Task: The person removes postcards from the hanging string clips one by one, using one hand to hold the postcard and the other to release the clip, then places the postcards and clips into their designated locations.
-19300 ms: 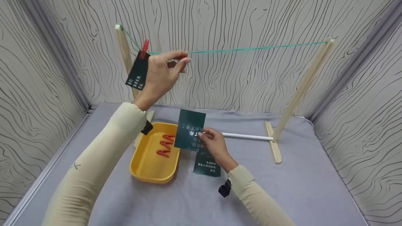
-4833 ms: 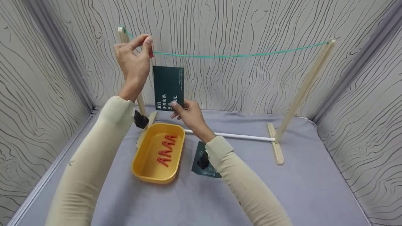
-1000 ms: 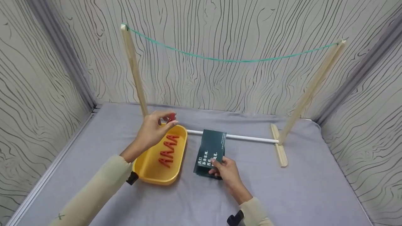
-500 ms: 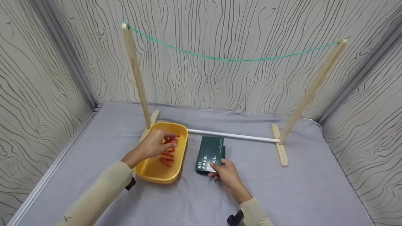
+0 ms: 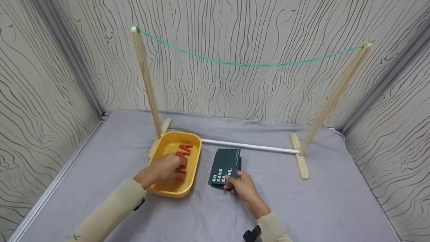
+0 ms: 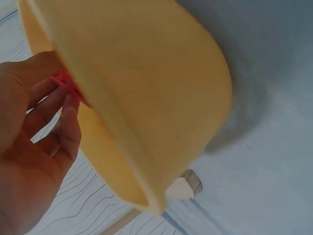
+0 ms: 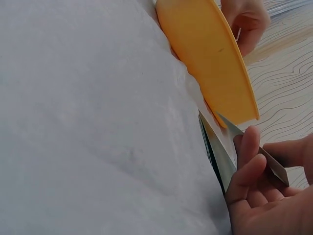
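My left hand [image 5: 165,168] reaches down into a yellow plastic tub [image 5: 198,149]. In the left wrist view its thumb and fingers pinch a red clothespin [image 6: 67,83] beside the tub's rim. More red clothespins [image 5: 185,148] lie in a row on the tub's floor, partly covered by the hand. My right hand [image 5: 244,188] grips the lower right edge of a dark green card [image 5: 227,158] with white lettering, thumb on top. Below that card, in the right wrist view, a stack of cards [image 7: 211,154] lies on the cloth, its edges fanned slightly apart.
Behind the tub stands a wooden frame with a left post [image 5: 146,80] and a right post [image 5: 336,97]. A green string [image 5: 235,63] sags between their tops, bearing nothing. A white rod [image 5: 252,146] joins the feet along the grey cloth [image 5: 268,208]. Patterned panels enclose the back and sides.
The card and clothespin came off the string, which now sags bare. My left hand has since lowered the clothespin into the tub. My right hand has brought the card down over the stack.
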The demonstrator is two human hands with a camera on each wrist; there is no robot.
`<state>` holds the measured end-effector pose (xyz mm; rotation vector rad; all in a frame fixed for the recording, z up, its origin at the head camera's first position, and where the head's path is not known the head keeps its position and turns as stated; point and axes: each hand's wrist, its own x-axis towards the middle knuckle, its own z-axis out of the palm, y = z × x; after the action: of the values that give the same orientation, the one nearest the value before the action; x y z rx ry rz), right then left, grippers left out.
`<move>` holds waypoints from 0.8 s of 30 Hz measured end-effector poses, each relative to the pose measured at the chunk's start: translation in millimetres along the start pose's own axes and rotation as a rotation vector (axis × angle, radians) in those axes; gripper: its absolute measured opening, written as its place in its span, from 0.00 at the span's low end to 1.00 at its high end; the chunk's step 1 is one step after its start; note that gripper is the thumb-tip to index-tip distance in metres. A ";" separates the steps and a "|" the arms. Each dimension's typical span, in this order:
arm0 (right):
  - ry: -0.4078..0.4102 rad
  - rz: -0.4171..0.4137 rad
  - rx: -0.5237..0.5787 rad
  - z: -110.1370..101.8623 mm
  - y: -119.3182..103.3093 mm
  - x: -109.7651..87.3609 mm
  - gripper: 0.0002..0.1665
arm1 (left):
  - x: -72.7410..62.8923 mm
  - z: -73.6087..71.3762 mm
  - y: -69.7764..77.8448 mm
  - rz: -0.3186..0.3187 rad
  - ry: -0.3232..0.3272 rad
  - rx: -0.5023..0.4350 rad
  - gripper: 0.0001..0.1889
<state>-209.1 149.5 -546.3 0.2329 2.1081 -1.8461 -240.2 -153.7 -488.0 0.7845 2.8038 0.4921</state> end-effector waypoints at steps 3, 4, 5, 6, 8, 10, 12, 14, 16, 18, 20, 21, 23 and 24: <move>0.002 0.005 -0.023 0.2 -1.4 -0.2 0.20 | -2.3 2.7 0.7 -0.033 -0.060 -0.023 0.11; 0.002 0.003 -0.029 0.1 -1.9 -0.3 0.20 | -3.2 3.0 1.3 -0.048 -0.081 -0.037 0.10; 0.001 0.002 -0.033 0.3 -2.5 -0.6 0.19 | -4.0 3.3 1.7 -0.063 -0.101 -0.047 0.10; 0.000 0.002 -0.033 0.4 -3.0 -1.1 0.19 | -4.6 3.5 2.3 -0.079 -0.121 -0.061 0.09; -0.004 0.000 -0.031 0.5 -3.8 -1.7 0.19 | -5.4 3.7 3.5 -0.102 -0.153 -0.083 0.08; -0.008 -0.004 -0.031 0.8 -4.5 -2.5 0.18 | -5.7 3.7 4.4 -0.111 -0.169 -0.094 0.06; -0.008 -0.005 -0.030 1.5 -5.0 -3.2 0.17 | -6.2 3.1 5.5 -0.121 -0.178 -0.104 0.07; -0.008 -0.006 -0.033 2.1 -5.8 -3.8 0.17 | -6.9 2.6 6.0 -0.128 -0.184 -0.111 0.08; -0.005 -0.005 -0.036 2.1 -6.1 -3.9 0.16 | -7.7 2.0 6.5 -0.129 -0.188 -0.114 0.09; 0.003 0.004 -0.042 1.9 -6.2 -3.7 0.16 | -8.2 1.5 6.8 -0.130 -0.193 -0.118 0.10; 0.012 0.014 -0.047 1.4 -6.2 -3.4 0.17 | -8.9 1.4 7.0 -0.136 -0.201 -0.129 0.10; 0.019 0.021 -0.049 1.2 -5.9 -3.2 0.17 | -9.3 1.3 7.3 -0.141 -0.207 -0.134 0.09; 0.031 0.033 -0.057 1.4 -6.3 -3.6 0.17 | -10.3 1.8 7.5 -0.157 -0.221 -0.143 0.09; 0.036 0.035 -0.061 1.4 -6.8 -3.9 0.18 | -10.9 2.1 7.7 -0.164 -0.228 -0.148 0.09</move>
<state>-207.6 147.4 -538.8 0.2882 2.1672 -1.7677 -226.9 -152.7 -486.2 0.5373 2.5597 0.5372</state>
